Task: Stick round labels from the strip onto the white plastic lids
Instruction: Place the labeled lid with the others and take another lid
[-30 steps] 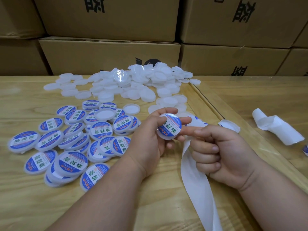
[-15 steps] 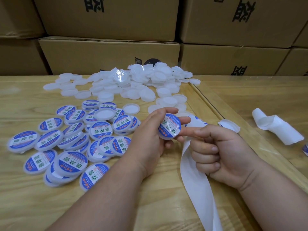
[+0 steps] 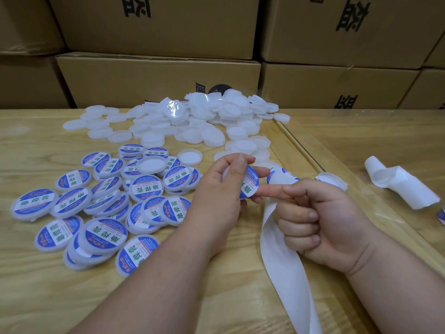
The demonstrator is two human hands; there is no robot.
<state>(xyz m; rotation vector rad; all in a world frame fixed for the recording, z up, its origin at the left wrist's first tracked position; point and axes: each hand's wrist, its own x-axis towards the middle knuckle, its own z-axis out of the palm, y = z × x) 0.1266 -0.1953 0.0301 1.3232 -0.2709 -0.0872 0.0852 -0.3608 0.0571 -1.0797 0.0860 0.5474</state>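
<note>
My left hand (image 3: 220, 189) pinches a white lid with a blue round label (image 3: 250, 183) by its rim, above the table's middle. The lid is tilted, its labelled face turned to the right. My right hand (image 3: 325, 220) has its forefinger stretched out, the tip touching the label's lower edge. Its other fingers are curled round the white label strip (image 3: 281, 259), which runs from behind the forefinger down to the bottom edge. A heap of blank white lids (image 3: 192, 121) lies at the back. Labelled lids (image 3: 106, 208) are piled at the left.
Stacked cardboard boxes (image 3: 159, 80) wall off the table's far side. A curl of used white backing paper (image 3: 399, 186) lies on the right table. One loose lid (image 3: 333, 180) sits by the seam (image 3: 303, 150) between the two wooden tables.
My left hand has turned the lid, so its labelled face now points more to the right. My right forefinger stays at the label. The strip has barely shifted.
</note>
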